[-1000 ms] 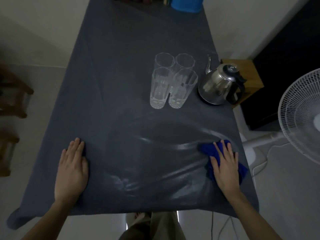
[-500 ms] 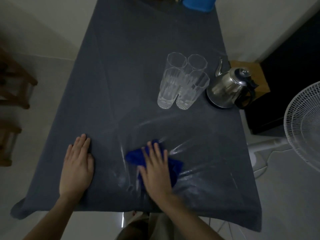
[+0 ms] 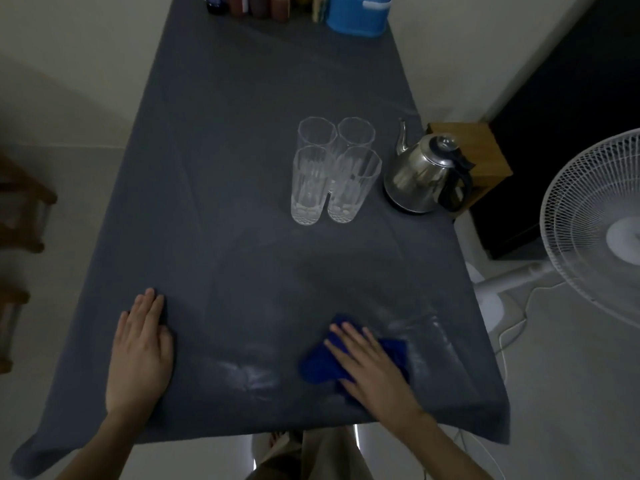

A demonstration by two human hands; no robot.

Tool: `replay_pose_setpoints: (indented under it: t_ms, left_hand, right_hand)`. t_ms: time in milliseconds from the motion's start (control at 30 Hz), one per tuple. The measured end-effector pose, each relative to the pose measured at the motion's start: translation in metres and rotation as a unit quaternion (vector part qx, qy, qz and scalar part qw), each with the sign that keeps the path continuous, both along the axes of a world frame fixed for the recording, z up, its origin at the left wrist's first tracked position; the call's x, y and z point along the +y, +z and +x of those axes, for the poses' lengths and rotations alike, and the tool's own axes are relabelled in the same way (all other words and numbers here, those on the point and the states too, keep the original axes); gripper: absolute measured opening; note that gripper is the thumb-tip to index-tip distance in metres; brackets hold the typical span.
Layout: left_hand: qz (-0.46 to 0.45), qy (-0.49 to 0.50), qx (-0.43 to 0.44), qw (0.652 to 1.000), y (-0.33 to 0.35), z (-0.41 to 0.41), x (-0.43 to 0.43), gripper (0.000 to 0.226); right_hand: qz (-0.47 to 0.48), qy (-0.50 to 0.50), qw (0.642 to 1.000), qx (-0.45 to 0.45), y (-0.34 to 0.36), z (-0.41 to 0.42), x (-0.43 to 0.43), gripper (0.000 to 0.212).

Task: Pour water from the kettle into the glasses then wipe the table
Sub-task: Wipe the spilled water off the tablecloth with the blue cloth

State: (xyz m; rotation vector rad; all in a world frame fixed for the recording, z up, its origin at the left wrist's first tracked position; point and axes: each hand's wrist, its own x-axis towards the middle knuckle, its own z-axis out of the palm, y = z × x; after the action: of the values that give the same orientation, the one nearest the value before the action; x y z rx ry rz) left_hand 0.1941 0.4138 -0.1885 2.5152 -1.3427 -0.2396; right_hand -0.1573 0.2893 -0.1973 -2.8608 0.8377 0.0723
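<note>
Your right hand (image 3: 369, 367) lies flat with the fingers spread on the blue cloth (image 3: 320, 367), which sits on the desk (image 3: 242, 168) at about five o'clock from its middle, close to the near edge; this grip is a pressing one, palm bearing down on the cloth rather than fingers curled around it, which suits a sweeping wipe. Your left hand (image 3: 140, 355) is at about seven o'clock, also flat and open, holding nothing, and its likely purpose is to pin the dark grey cover (image 3: 207, 254) so it does not drag or bunch with the cloth (the cover hangs loose over the near corners, so it could easily shift). The four glasses (image 3: 334, 169) stand upright, clustered tight and touching, at about one o'clock, with the kettle (image 3: 424, 176) just beside them toward two o'clock near the desk's right edge, spout pointing away from you and handle toward the right. Both seem parked well apart from the wiping zone so a stroke will not knock them. The glasses are clear and ribbed; in this dim light you cannot tell their water level. The steel kettle is shiny, lid on. Pale damp streaks show on the cover around and left of the cloth, so wiping looks under way, not finished.
</note>
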Motion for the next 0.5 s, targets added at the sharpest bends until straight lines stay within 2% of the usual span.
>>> replay_pose_setpoints:
  t_ms: [100,200,367,433,500]
  left_hand:
    - [0.001,0.002,0.002,1.000,-0.001,0.001,0.000,0.056]
    - [0.001,-0.001,0.001,1.000,-0.002,0.001,0.001,0.057]
    - [-0.008,0.003,0.002,1.000,0.000,0.000,0.000,0.056]
    - [-0.012,0.003,0.002,1.000,0.000,-0.001,0.000,0.056]
    - [-0.011,0.000,0.002,1.000,0.000,-0.001,0.001,0.056]
  right_hand:
    - [0.003,-0.119,0.993,-0.014,0.013,-0.058,-0.026,0.062]
    - [0.013,-0.206,0.978,-0.006,0.018,-0.099,-0.052,0.058]
    - [0.032,-0.322,0.946,-0.035,0.008,-0.088,-0.052,0.060]
    - [0.023,-0.336,0.941,-0.037,0.008,-0.066,-0.039,0.067]
    - [0.011,-0.284,0.958,-0.020,0.013,-0.039,-0.025,0.065]
